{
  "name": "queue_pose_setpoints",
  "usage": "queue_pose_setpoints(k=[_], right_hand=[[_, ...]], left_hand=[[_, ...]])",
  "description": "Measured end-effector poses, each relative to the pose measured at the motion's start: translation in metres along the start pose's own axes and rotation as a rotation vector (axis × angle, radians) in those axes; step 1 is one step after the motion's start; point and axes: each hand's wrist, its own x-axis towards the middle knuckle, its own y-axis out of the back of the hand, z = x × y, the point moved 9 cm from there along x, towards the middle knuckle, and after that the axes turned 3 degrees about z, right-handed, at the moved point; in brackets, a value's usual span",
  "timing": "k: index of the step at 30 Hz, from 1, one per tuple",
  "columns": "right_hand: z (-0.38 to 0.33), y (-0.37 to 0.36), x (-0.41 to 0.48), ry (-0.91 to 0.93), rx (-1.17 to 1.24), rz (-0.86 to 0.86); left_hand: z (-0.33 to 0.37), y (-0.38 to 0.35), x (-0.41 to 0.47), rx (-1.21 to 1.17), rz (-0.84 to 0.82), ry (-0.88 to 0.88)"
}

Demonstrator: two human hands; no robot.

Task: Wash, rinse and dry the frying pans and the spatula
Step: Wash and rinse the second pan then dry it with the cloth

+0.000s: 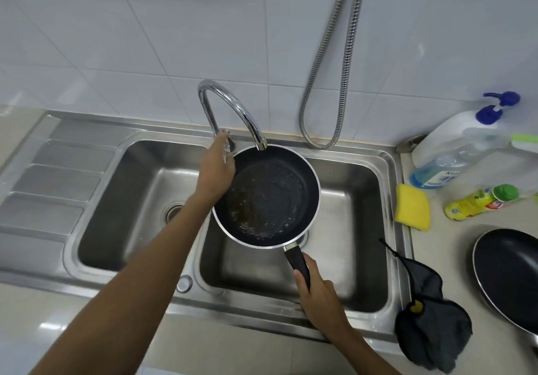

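Observation:
A black frying pan with greasy residue on its floor hangs over the right basin of the steel sink, its far rim under the spout of the curved chrome tap. My right hand grips the pan's black handle. My left hand reaches past the pan's left rim to the base of the tap, fingers closed around the tap lever. No water is visible. A second black frying pan lies on the counter at the right edge. The spatula is not in sight.
A yellow sponge, a yellow dish soap bottle lying down and two pump bottles sit on the right counter. A dark cloth hangs over the sink's front right corner. A metal hose loops on the tiled wall. The drainboard lies left.

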Motion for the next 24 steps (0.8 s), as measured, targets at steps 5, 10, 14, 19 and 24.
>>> queue_pose_setpoints(k=[5,10,14,19,24], right_hand=[[-0.006,0.006,-0.001,0.025,-0.010,0.018],[-0.005,0.007,-0.005,0.031,-0.003,0.036],[-0.012,0.013,-0.007,0.032,0.021,0.046],[-0.011,0.015,-0.009,0.035,0.077,0.068],[-0.015,0.020,-0.010,0.061,0.149,0.080]], left_hand=[[-0.009,-0.038,-0.158,-0.268,0.036,0.237],[-0.027,-0.096,-0.250,-0.256,-0.076,0.512],[-0.022,-0.132,-0.253,-0.298,-0.269,0.600],[-0.011,-0.166,-0.243,-0.533,-0.392,0.717],[-0.014,-0.193,-0.256,-0.778,-0.325,0.970]])
